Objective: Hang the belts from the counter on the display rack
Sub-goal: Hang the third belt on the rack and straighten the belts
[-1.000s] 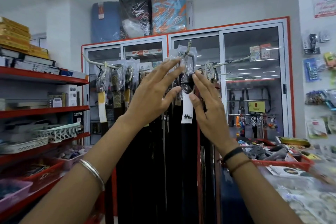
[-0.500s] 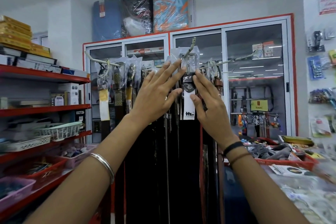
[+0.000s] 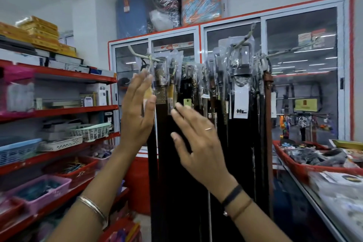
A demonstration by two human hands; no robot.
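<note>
Both hands have drifted left and lower since a moment ago, away from the plastic-wrapped buckle with the white tag [image 3: 241,102] that they flanked before; that belt [image 3: 240,76] now hangs on its own from the display rack [image 3: 290,52]. Left hand [image 3: 137,112] is raised with fingers spread, its palm turned toward the brown and gold buckles at the rack's left end, gripping nothing. Right hand [image 3: 198,141], a ring on one finger, is likewise spread and empty, fingertips close to the dark belts [image 3: 176,163] that hang in a dense row from the rack's arms; motion blur makes it impossible to tell whether either hand touches them. Red shelves [image 3: 59,112] with baskets and boxes line the left side, a glass-fronted cabinet [image 3: 302,84] stands at the far wall, and a red tray [image 3: 306,167] of goods sits on the worktop [image 3: 334,212] at right
</note>
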